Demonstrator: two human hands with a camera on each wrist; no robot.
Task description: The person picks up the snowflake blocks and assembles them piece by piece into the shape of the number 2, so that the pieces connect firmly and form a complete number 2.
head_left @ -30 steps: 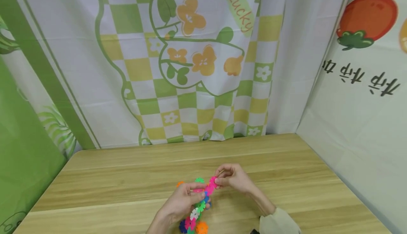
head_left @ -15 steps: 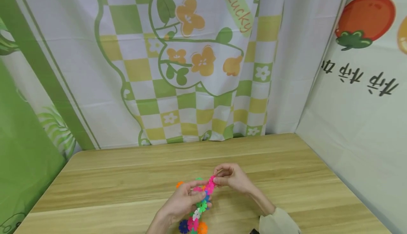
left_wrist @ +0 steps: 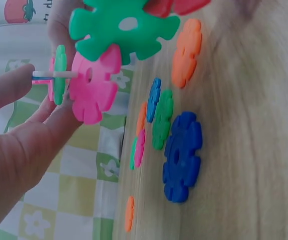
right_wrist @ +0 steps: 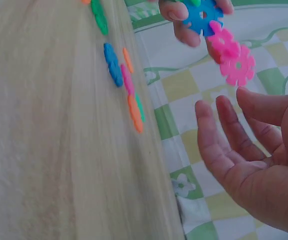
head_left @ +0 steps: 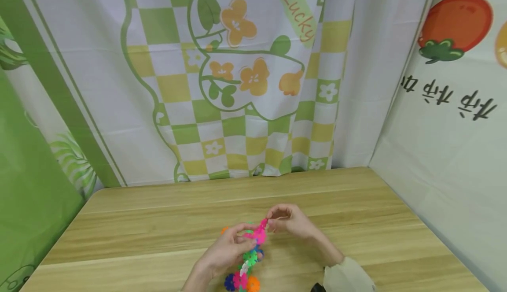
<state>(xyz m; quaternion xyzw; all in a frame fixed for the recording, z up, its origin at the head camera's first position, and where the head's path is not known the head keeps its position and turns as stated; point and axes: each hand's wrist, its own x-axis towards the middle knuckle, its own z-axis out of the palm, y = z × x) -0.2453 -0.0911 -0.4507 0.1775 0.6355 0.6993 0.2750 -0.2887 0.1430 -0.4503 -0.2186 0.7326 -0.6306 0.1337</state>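
A chain of interlocking snowflake discs point(head_left: 250, 257) hangs in front of me, pink at the top, then blue, green, white and pink. My left hand point(head_left: 226, 249) pinches it near the pink and blue discs. The pink end disc point(right_wrist: 238, 66) faces the right wrist camera, with my right hand point(head_left: 294, 222) at its edge. There the thumb point(right_wrist: 264, 106) touches the rim; the index finger seems hidden behind it, and the other fingers stay loosely bent. In the left wrist view, a green disc point(left_wrist: 101, 30) and a pink disc point(left_wrist: 96, 87) hang close to the lens.
Loose discs lie on the wooden table point(head_left: 336, 199): a dark blue one point(left_wrist: 183, 157), an orange one point(head_left: 254, 284) near the front, and several more beyond the left hand. A patterned curtain point(head_left: 162, 85) hangs at the back edge, and a printed white panel point(head_left: 443, 160) at the right.
The pink end disc has turned more edge-on in the head view. Both hands stay almost in place, with the right fingertips shifting slightly at its rim.
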